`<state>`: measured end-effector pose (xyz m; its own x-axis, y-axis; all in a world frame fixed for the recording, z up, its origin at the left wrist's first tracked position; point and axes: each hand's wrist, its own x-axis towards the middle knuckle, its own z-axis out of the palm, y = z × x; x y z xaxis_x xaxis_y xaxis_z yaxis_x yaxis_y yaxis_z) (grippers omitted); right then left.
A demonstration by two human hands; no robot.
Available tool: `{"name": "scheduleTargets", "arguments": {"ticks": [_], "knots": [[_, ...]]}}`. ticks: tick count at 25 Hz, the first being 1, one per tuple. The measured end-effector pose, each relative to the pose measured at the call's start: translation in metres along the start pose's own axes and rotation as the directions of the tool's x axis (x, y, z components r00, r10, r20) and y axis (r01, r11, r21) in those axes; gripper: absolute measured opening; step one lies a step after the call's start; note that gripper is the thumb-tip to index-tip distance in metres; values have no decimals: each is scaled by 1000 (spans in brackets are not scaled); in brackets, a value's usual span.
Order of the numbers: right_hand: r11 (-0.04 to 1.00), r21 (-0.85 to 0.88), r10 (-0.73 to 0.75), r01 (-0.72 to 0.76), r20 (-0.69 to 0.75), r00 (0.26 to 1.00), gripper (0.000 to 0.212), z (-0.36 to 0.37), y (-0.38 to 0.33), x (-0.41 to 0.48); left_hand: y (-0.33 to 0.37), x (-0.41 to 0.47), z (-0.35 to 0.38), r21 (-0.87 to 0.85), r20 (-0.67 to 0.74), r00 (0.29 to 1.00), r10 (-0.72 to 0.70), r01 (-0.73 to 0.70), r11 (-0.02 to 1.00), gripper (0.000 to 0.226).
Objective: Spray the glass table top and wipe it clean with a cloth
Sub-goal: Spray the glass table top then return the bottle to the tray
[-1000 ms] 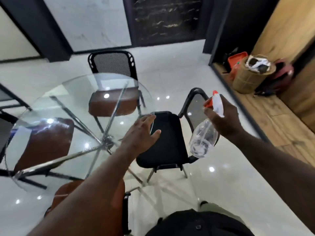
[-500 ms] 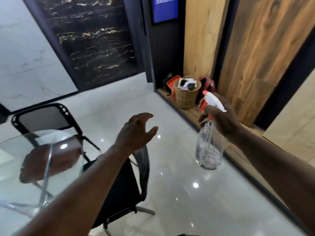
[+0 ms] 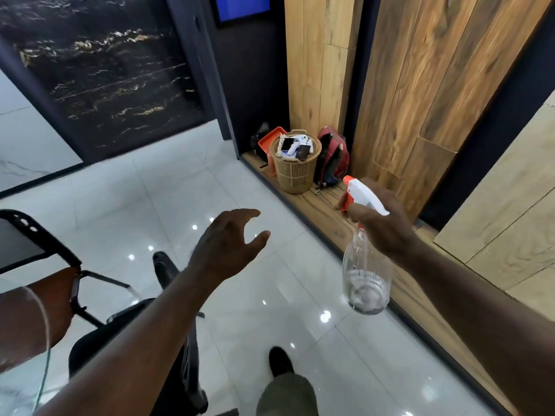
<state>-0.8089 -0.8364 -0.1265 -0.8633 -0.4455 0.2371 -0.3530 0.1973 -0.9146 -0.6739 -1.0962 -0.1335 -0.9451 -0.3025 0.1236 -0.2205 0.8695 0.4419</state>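
Observation:
My right hand (image 3: 383, 228) grips the neck of a clear spray bottle (image 3: 366, 280) with a white and orange trigger head, held upright over the floor at the right. My left hand (image 3: 228, 244) hangs in mid-air at the centre, fingers loosely spread, holding nothing. Only the curved rim of the round glass table top (image 3: 45, 334) shows at the lower left, well to the left of both hands. No cloth is in view.
A black chair (image 3: 168, 340) stands under my left arm and a brown-seated chair (image 3: 33, 313) shows through the glass. A tan basket (image 3: 295, 172), an orange bin (image 3: 267, 139) and a red backpack (image 3: 333, 157) sit on a wooden ledge by the wall. My shoe (image 3: 280, 361) is on glossy white tiles.
The view has swung right, away from the table toward the wooden wall. My left hand has lifted off the glass edge into the air. The bottle has turned from tilted to upright.

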Motion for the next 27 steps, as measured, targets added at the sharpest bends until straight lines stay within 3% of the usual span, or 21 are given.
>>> {"name": "scheduleTargets", "arguments": {"ticks": [9, 18, 23, 27], "knots": [[998, -7, -66, 67, 64, 996, 28, 64, 16, 178, -86, 171, -13, -39, 13, 999, -34, 35, 999, 57], [989, 119, -117, 86, 289, 950, 38, 165, 59, 349, -190, 283, -25, -17, -62, 959, -276, 275, 961, 54], [985, 159, -140, 65, 529, 837, 13, 236, 63, 467, -245, 334, -37, -35, -127, 868, -479, 479, 877, 56], [979, 178, -200, 103, 704, 682, 15, 315, 61, 532, -288, 331, -48, -116, -242, 751, -614, 606, 787, 54]]}}
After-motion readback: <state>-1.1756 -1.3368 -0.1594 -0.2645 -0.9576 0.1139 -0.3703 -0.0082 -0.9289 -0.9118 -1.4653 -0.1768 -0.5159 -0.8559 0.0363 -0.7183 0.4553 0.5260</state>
